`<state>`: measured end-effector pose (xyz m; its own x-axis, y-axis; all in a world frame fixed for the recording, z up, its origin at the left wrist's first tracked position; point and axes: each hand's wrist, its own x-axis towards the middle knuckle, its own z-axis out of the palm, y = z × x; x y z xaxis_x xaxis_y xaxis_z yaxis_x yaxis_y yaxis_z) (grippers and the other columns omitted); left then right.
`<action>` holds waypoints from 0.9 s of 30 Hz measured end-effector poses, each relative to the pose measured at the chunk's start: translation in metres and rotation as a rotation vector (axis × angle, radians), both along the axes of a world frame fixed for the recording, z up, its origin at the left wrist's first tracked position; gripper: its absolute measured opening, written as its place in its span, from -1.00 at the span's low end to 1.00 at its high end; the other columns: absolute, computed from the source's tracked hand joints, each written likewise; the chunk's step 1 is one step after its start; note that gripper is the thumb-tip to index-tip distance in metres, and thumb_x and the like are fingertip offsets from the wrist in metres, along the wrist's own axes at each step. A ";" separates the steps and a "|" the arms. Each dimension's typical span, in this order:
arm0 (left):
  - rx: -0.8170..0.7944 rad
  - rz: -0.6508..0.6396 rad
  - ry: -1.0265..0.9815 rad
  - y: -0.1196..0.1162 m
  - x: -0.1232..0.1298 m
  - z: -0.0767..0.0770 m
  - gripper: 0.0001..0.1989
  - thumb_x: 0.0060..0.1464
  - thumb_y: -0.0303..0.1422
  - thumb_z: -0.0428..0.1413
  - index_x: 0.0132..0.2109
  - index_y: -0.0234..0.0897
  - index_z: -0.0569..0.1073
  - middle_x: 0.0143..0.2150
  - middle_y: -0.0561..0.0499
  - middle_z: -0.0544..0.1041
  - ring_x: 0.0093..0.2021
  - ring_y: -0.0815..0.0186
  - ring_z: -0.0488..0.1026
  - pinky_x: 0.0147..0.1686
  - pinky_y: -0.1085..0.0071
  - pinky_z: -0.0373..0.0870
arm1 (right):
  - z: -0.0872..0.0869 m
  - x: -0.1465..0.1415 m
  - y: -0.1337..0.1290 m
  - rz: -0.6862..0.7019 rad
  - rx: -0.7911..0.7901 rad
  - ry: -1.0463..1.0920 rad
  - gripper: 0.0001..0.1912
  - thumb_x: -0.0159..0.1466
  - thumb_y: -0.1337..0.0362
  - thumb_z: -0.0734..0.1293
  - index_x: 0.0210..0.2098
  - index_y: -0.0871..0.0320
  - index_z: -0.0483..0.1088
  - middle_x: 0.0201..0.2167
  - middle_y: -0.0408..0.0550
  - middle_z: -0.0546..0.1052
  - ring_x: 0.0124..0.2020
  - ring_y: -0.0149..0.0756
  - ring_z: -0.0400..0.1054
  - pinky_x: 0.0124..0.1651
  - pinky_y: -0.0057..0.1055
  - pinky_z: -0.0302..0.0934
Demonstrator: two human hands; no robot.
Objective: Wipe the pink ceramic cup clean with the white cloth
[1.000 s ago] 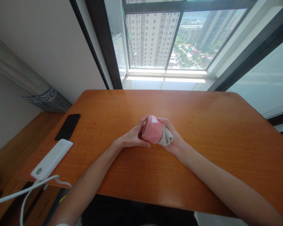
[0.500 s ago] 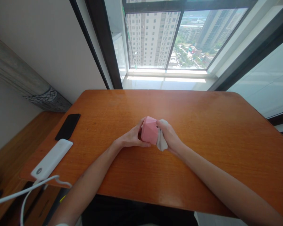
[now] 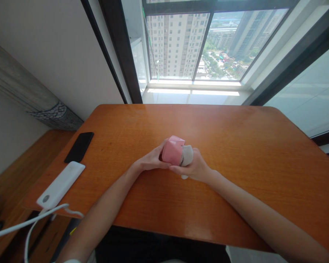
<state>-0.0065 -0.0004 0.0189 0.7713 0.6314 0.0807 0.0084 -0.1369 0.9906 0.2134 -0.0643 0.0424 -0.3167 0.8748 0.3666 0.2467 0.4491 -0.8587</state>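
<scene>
A pink faceted block-like object (image 3: 172, 150) is held above the wooden table (image 3: 224, 197), near the middle of the view. My left hand (image 3: 156, 157) grips it from the left, thumb below and fingers behind. On its right side, a light grey-white cloth (image 3: 186, 155) presses against the pink surface. My right hand (image 3: 194, 167) holds that cloth, with the thumb reaching under the pink object; a bit of cloth pokes out below the hand. What kind of thing the pink object is, I cannot make out.
At the left side of the table lie a black phone (image 3: 79, 147) and a white power bank-like device (image 3: 60, 185) with a white cable (image 3: 30, 221) running off the edge. Beyond the far edge is a window (image 3: 192, 47); a curtain (image 3: 44, 98) hangs at left.
My right hand has turned and slid lower with the cloth, its thumb moving from the top of the pink object to beneath it. The pink object has tilted slightly left.
</scene>
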 end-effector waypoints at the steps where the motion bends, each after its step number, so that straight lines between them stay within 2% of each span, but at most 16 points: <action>1: -0.009 -0.008 -0.005 0.000 0.000 0.001 0.09 -0.04 0.14 0.47 0.50 -0.21 0.29 0.38 -0.24 0.47 0.32 -0.17 0.46 0.33 -0.05 0.43 | -0.003 0.001 0.001 0.007 0.076 -0.046 -0.48 0.25 -0.06 0.57 -0.55 0.10 0.31 -0.63 -0.23 0.35 -0.58 -0.44 0.14 -0.51 -0.45 0.10; 6: -0.031 -0.027 -0.014 0.002 -0.001 -0.001 0.08 -0.03 0.25 0.43 0.47 -0.23 0.34 0.35 -0.23 0.51 0.32 -0.18 0.48 0.35 -0.09 0.42 | -0.012 0.005 0.005 -0.028 0.529 -0.302 -0.49 0.35 -0.09 0.52 -0.53 0.11 0.41 -0.61 -0.21 0.43 -0.58 -0.44 0.19 -0.47 -0.41 0.07; 9: -0.021 -0.011 0.004 0.001 -0.001 0.001 0.08 -0.05 0.32 0.40 0.43 -0.26 0.40 0.34 -0.26 0.53 0.34 -0.22 0.47 0.37 -0.11 0.41 | -0.012 0.006 0.006 -0.029 0.631 -0.402 -0.59 0.42 0.02 0.48 -0.47 0.10 0.50 -0.57 -0.15 0.52 -0.54 -0.39 0.31 -0.41 -0.38 0.10; 11: -0.014 -0.003 0.011 0.000 0.000 0.004 0.08 -0.06 0.37 0.37 0.40 -0.27 0.45 0.37 -0.27 0.52 0.38 -0.25 0.44 0.41 -0.13 0.37 | -0.011 0.006 0.006 -0.019 0.546 -0.405 -0.63 0.42 0.07 0.48 -0.47 0.09 0.53 -0.55 -0.12 0.55 -0.51 -0.35 0.35 -0.39 -0.37 0.12; 14: -0.027 -0.018 -0.003 -0.001 0.001 0.009 0.07 -0.02 0.39 0.34 0.40 -0.26 0.46 0.41 -0.27 0.51 0.43 -0.26 0.41 0.46 -0.13 0.32 | -0.007 0.004 0.006 -0.023 0.328 -0.351 -0.62 0.34 0.03 0.54 -0.52 0.06 0.53 -0.56 -0.11 0.54 -0.52 -0.34 0.33 -0.37 -0.36 0.12; 17: -0.038 -0.037 -0.050 -0.001 0.000 0.008 0.09 0.00 0.42 0.30 0.44 -0.24 0.42 0.47 -0.30 0.45 0.49 -0.29 0.36 0.50 -0.14 0.27 | -0.003 -0.001 0.003 -0.050 0.189 -0.279 -0.54 0.29 -0.03 0.56 -0.60 0.05 0.47 -0.61 -0.13 0.49 -0.57 -0.36 0.24 -0.39 -0.34 0.10; 20: -0.008 -0.028 -0.098 0.001 -0.001 0.004 0.13 0.01 0.43 0.28 0.49 -0.21 0.37 0.58 -0.30 0.31 0.59 -0.31 0.22 0.57 -0.15 0.15 | 0.003 -0.005 -0.002 -0.105 0.054 -0.162 -0.45 0.25 -0.07 0.56 -0.65 0.06 0.34 -0.67 -0.17 0.36 -0.61 -0.40 0.12 -0.48 -0.35 0.03; 23: -0.022 -0.009 -0.148 0.001 -0.001 -0.001 0.22 0.01 0.41 0.30 0.60 -0.13 0.17 0.64 -0.29 0.19 0.63 -0.29 0.14 0.60 -0.14 0.08 | 0.011 -0.006 -0.006 -0.175 -0.180 -0.018 -0.46 0.18 -0.09 0.62 -0.61 0.06 0.33 -0.64 -0.18 0.36 -0.59 -0.38 0.14 -0.54 -0.37 0.04; 27: -0.109 -0.005 -0.163 -0.001 0.002 -0.002 0.46 -0.13 0.30 0.47 0.68 -0.02 -0.11 0.66 -0.31 0.14 0.63 -0.33 0.14 0.55 -0.15 0.19 | 0.021 -0.005 -0.004 -0.265 -0.435 0.176 -0.50 0.07 -0.10 0.69 -0.50 0.09 0.44 -0.54 -0.14 0.47 -0.49 -0.33 0.26 -0.49 -0.37 0.17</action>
<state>-0.0045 -0.0016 0.0166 0.7570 0.6391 0.1361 -0.1533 -0.0287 0.9878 0.2080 -0.0682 0.0637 -0.0313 0.9993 -0.0199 0.1382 -0.0154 -0.9903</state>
